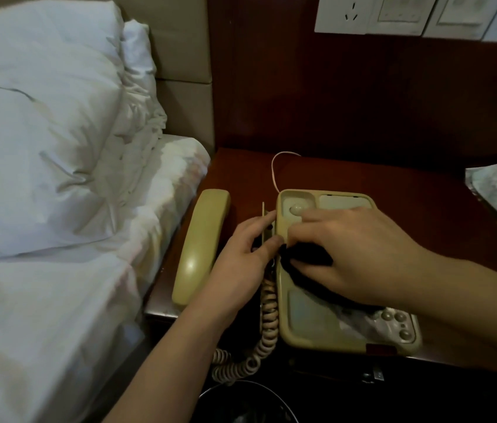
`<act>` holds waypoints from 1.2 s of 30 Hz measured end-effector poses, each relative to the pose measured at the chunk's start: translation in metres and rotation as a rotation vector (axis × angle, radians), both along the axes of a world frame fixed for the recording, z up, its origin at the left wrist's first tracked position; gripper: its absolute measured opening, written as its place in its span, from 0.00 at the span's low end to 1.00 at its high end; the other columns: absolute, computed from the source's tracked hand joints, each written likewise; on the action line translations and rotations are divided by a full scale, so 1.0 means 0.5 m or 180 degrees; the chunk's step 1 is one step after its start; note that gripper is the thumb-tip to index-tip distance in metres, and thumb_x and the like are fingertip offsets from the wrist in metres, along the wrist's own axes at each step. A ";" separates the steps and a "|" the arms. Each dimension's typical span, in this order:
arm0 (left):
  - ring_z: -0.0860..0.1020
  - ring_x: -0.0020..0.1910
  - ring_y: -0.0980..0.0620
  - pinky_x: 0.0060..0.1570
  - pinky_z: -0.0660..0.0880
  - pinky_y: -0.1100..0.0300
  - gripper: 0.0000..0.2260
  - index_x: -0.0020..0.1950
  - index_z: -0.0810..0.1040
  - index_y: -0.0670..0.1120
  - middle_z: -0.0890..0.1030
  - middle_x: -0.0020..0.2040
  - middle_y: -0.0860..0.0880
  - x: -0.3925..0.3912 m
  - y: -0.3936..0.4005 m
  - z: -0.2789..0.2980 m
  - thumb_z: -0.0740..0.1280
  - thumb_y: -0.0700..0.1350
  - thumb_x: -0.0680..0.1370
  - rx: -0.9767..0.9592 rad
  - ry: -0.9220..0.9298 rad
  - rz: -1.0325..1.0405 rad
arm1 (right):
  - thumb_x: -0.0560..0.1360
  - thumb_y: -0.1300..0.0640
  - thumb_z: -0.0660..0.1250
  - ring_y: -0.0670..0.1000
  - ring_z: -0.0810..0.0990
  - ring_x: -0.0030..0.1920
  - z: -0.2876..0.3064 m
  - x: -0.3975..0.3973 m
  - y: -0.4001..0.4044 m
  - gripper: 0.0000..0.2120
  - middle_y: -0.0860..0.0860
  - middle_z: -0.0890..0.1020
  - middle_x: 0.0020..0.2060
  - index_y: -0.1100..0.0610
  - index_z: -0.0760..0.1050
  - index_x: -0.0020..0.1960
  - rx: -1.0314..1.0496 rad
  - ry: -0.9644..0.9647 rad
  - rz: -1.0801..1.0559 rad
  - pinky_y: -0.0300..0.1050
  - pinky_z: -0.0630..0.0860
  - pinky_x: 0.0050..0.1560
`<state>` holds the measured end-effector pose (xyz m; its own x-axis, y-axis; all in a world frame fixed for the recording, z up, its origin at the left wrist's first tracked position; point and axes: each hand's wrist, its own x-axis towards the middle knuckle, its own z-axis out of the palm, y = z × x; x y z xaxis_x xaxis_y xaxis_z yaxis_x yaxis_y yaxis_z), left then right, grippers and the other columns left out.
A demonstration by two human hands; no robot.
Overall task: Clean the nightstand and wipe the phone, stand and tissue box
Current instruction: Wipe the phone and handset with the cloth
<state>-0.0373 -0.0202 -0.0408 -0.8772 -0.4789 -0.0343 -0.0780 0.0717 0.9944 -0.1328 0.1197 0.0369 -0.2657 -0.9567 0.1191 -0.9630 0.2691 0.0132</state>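
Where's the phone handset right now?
The handset lies off its cradle on the nightstand, left of the phone base, beside the bed.
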 end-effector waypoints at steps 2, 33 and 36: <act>0.70 0.54 0.80 0.47 0.69 0.83 0.17 0.71 0.75 0.59 0.72 0.65 0.64 -0.001 0.000 -0.001 0.64 0.43 0.85 -0.0019 0.0010 0.0007 | 0.77 0.39 0.60 0.42 0.73 0.42 0.012 -0.011 -0.007 0.09 0.39 0.75 0.45 0.39 0.74 0.55 0.0022 -0.0034 -0.0022 0.36 0.68 0.36; 0.64 0.76 0.63 0.64 0.63 0.72 0.21 0.79 0.68 0.55 0.64 0.78 0.60 -0.005 -0.005 -0.014 0.61 0.50 0.86 -0.0159 -0.0097 -0.0060 | 0.73 0.37 0.57 0.41 0.74 0.44 0.041 -0.095 -0.014 0.15 0.39 0.72 0.48 0.39 0.73 0.56 0.0557 0.0189 0.0196 0.37 0.70 0.38; 0.69 0.68 0.68 0.53 0.67 0.82 0.20 0.78 0.70 0.56 0.66 0.77 0.60 -0.006 -0.008 -0.015 0.62 0.50 0.85 -0.0215 -0.0109 -0.0053 | 0.73 0.36 0.56 0.41 0.71 0.43 0.020 -0.073 -0.023 0.16 0.38 0.71 0.49 0.40 0.73 0.56 0.0343 0.0090 0.0262 0.35 0.65 0.36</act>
